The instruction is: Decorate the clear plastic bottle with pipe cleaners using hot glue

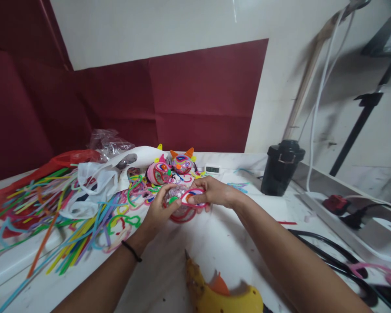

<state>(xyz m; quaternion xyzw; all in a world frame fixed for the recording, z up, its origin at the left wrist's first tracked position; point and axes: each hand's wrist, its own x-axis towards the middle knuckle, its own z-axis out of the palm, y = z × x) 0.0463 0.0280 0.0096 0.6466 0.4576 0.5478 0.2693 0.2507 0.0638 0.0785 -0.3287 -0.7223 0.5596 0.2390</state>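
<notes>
My left hand grips the side of a clear, round craft body with red pipe cleaner round its lower edge. A green spot shows by my left thumb. Against the body's front, my right hand pinches a pink pipe-cleaner loop with white and orange inside, like an eye. Whether the loop is fixed to the body I cannot tell. Just behind stand two decorated animal figures, one with pink horns and one with orange horns. Below my hands lies a yellow glue gun, its dark nozzle pointing away from me.
Loose pipe cleaners and a white plastic bag cover the left side. A small digital timer stands at the back. To the right are a black canister, a power strip and black cables.
</notes>
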